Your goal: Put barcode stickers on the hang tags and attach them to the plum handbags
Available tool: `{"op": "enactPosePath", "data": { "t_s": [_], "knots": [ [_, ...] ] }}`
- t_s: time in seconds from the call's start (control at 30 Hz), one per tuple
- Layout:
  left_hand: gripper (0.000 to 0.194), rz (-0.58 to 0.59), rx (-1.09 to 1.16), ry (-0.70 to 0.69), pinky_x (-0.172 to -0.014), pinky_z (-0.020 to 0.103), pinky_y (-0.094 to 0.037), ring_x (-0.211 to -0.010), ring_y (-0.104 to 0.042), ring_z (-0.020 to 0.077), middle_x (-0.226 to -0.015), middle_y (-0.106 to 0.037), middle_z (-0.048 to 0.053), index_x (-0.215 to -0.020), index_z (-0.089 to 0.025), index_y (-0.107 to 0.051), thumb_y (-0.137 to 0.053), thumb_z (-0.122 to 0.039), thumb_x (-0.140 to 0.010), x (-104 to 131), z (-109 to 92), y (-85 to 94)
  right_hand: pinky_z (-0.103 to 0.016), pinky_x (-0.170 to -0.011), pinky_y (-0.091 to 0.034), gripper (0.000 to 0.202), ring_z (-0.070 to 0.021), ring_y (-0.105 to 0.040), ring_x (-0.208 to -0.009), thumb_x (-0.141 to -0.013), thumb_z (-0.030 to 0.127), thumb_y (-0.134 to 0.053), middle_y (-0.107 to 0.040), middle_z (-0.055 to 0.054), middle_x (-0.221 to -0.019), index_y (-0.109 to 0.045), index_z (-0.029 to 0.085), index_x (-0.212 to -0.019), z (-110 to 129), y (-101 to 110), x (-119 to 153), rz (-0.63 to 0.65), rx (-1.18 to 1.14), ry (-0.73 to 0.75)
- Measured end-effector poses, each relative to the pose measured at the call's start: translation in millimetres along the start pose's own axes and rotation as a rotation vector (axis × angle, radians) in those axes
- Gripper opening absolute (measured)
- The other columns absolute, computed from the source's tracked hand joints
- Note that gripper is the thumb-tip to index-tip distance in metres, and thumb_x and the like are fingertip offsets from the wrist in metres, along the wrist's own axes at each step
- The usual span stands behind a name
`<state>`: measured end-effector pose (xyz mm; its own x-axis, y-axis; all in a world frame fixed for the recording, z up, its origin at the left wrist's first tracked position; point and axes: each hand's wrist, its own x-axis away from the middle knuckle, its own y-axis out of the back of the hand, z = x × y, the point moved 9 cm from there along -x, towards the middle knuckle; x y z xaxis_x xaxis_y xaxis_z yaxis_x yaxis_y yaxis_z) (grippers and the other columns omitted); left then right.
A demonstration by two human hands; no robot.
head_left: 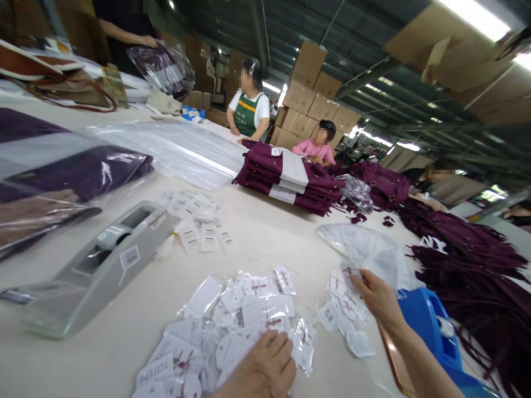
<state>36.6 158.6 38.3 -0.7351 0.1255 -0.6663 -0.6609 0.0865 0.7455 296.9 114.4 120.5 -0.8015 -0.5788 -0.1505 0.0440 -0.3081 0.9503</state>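
My left hand point(267, 367) rests on a heap of white hang tags point(232, 320), many in clear plastic sleeves. Its fingers are curled together over the tags; whether anything is between them is hidden. To the right, my right hand point(381, 298) pinches a sleeved hang tag point(352, 270) between thumb and fingers. Just under that tag lies a smaller group of tags point(338, 287), some with barcodes. A crumpled translucent plastic bag point(369, 246) spreads out behind my right hand.
A grey tape dispenser point(103, 260) stands left, near barcode labels point(207, 237) and plastic-wrapped purple goods point(74, 171). Stacked purple bags point(290, 179) lie ahead, with more purple bags point(460, 237) at right. A blue tape dispenser point(431, 320) sits beside my right forearm. Co-workers stand around the table.
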Motion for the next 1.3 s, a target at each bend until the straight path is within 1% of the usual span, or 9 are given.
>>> {"op": "enactPosePath", "data": {
  "t_s": [0.17, 0.3, 0.43, 0.53, 0.67, 0.83, 0.93, 1.1, 1.3],
  "knots": [
    [0.04, -0.016, 0.005, 0.007, -0.085, 0.036, -0.031, -0.09, -0.053, 0.021, -0.09, -0.063, 0.005, -0.077, -0.015, -0.056, -0.045, -0.053, -0.082, -3, 2, 4.9, -0.036, -0.079, -0.041, 0.025, -0.0271, -0.057, -0.097, -0.082, 0.03, -0.048, -0.063, -0.013, -0.103, -0.061, 0.016, -0.098, 54, -28, 20, 0.064, 0.231, 0.152],
    [0.042, -0.007, 0.009, -0.006, -0.085, 0.035, -0.031, -0.09, -0.052, 0.0209, -0.089, -0.063, 0.005, -0.077, -0.015, -0.056, -0.045, -0.055, -0.081, -4, 3, 7.4, -0.03, -0.076, -0.044, 0.03, -0.0205, -0.061, -0.087, -0.087, 0.033, -0.041, -0.066, -0.011, -0.095, -0.057, 0.015, -0.104, 130, -75, 43, 0.238, 0.207, 0.25],
    [0.038, 0.002, 0.014, -0.003, -0.085, 0.035, -0.031, -0.09, -0.052, 0.0203, -0.089, -0.064, 0.004, -0.078, -0.016, -0.056, -0.047, -0.053, -0.082, -2, 3, 3.7, -0.033, -0.072, -0.045, 0.019, -0.0263, -0.062, -0.086, -0.078, 0.017, -0.049, -0.066, -0.017, -0.089, -0.06, 0.01, -0.092, 165, -99, 46, 0.256, 0.262, 0.232],
    [0.036, -0.006, 0.015, 0.012, -0.085, 0.035, -0.031, -0.09, -0.052, 0.02, -0.09, -0.064, 0.003, -0.077, -0.016, -0.056, -0.048, -0.05, -0.083, -1, 2, 2.1, -0.029, -0.068, -0.044, 0.022, -0.0224, -0.064, -0.078, -0.077, 0.006, -0.044, -0.068, -0.013, -0.081, -0.061, 0.012, -0.089, 156, -101, 36, 0.277, 0.261, 0.235],
    [0.034, 0.039, 0.0, 0.005, -0.083, 0.035, -0.033, -0.09, -0.053, 0.0205, -0.092, -0.063, 0.005, -0.079, -0.015, -0.056, -0.048, -0.048, -0.083, -3, 0, -0.6, -0.024, -0.064, -0.044, 0.024, -0.0176, -0.065, -0.075, -0.084, 0.014, -0.04, -0.069, -0.006, -0.078, -0.062, 0.018, -0.091, 103, -72, 14, 0.246, 0.244, 0.155],
    [0.031, 0.018, 0.001, 0.019, -0.082, 0.034, -0.033, -0.085, -0.055, 0.0191, -0.086, -0.064, 0.004, -0.074, -0.015, -0.055, -0.049, -0.044, -0.084, -8, 2, 9.6, -0.041, -0.073, -0.045, 0.034, -0.0309, -0.061, -0.091, -0.08, 0.019, -0.042, -0.063, -0.022, -0.1, -0.055, 0.005, -0.109, 45, -30, 6, 0.067, 0.314, -0.017],
    [0.039, 0.036, 0.016, 0.007, -0.081, 0.034, -0.035, -0.085, -0.055, 0.0197, -0.086, -0.065, 0.004, -0.075, -0.015, -0.056, -0.044, -0.051, -0.084, -9, 3, 11.4, -0.043, -0.085, -0.043, 0.038, -0.0284, -0.055, -0.105, -0.079, 0.02, -0.046, -0.058, -0.019, -0.114, -0.053, 0.011, -0.115, 92, -40, 26, 0.026, 0.148, 0.261],
    [0.041, 0.129, 0.04, -0.024, -0.081, 0.037, -0.035, -0.087, -0.056, 0.0223, -0.089, -0.066, 0.007, -0.081, -0.014, -0.058, -0.044, -0.053, -0.083, -6, -2, -4.5, -0.038, -0.096, -0.039, 0.05, -0.0208, -0.048, -0.115, -0.072, 0.006, -0.044, -0.055, -0.012, -0.124, -0.05, 0.015, -0.12, 211, -93, 87, 0.347, -0.061, 0.814],
    [0.02, 0.07, 0.044, -0.005, -0.076, 0.035, -0.035, -0.081, -0.055, 0.0202, -0.085, -0.065, 0.006, -0.075, -0.015, -0.055, -0.054, -0.034, -0.083, -5, -3, -9.9, -0.036, -0.085, -0.046, 0.048, -0.0223, -0.06, -0.097, -0.074, 0.0, -0.038, -0.064, -0.017, -0.106, -0.048, 0.005, -0.121, 217, -115, 83, 0.386, 0.046, 0.859]
  ]
}}
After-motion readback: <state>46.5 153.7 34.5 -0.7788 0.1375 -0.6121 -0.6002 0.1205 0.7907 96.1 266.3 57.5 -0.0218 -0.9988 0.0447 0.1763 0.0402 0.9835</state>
